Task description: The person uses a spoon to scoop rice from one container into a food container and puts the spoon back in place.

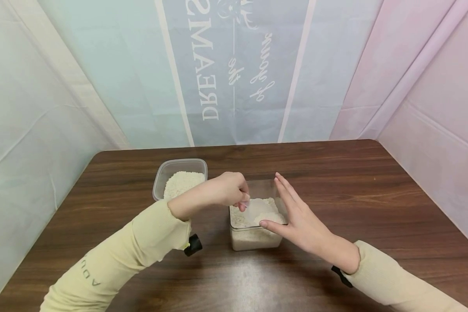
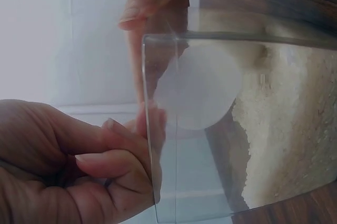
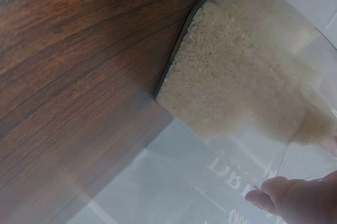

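Observation:
A clear square container (image 1: 260, 187), part full of white rice (image 3: 221, 71), stands near the middle of the table. My left hand (image 1: 232, 190) reaches over its left side and pinches the handle of a whitish, see-through scoop (image 1: 255, 209) with curled fingers. The scoop's round bowl (image 2: 200, 87) shows through the container wall in the left wrist view, over the rice. On the right side my right hand (image 1: 302, 219) spans the container with straight fingers, its thumb at the near rim and the fingertips toward the far corner.
To the left and farther back, a shallow see-through tub (image 1: 158, 184) holds more rice, partly hidden by my left forearm. The dark wooden table (image 1: 374, 195) ends at a printed cloth backdrop (image 1: 140, 86), with pale cloth at both sides.

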The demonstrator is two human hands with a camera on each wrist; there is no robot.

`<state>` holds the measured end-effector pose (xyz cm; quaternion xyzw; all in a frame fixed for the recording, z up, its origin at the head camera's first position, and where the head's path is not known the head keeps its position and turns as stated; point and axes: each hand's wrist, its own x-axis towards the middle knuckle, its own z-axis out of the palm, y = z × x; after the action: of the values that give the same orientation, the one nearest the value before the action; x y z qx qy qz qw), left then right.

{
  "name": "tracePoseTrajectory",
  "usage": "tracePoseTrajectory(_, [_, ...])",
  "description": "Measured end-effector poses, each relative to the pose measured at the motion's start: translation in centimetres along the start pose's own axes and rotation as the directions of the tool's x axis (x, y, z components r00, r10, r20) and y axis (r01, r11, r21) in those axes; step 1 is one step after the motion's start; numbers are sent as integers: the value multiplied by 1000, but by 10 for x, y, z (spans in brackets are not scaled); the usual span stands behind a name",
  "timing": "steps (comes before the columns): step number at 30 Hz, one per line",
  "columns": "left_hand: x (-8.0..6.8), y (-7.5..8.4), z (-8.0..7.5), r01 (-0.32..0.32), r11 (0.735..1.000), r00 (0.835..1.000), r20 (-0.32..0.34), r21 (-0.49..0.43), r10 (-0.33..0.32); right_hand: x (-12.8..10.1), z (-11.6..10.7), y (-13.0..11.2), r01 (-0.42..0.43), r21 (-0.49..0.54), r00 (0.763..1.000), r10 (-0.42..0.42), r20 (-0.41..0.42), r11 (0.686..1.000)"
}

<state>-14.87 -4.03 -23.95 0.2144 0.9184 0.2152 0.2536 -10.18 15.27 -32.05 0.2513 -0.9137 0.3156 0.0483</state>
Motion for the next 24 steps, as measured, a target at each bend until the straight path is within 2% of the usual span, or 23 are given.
tracePoseTrajectory(11, [-2, -7, -1, 45, 985, 999, 26, -166, -41, -1, 1, 1, 4, 1, 1000, -4, 1, 1000])
tracePoseTrajectory(18, [-8, -14, -2, 38, 950, 999, 37, -310, -28, -2, 1, 1, 5, -5, 1000, -5, -4, 1000])
tracePoseTrajectory(24, [-11, -23, -1, 35, 905, 999, 42, -424, -19, -1, 1, 2, 1, -1, 1000, -1, 0, 1000])
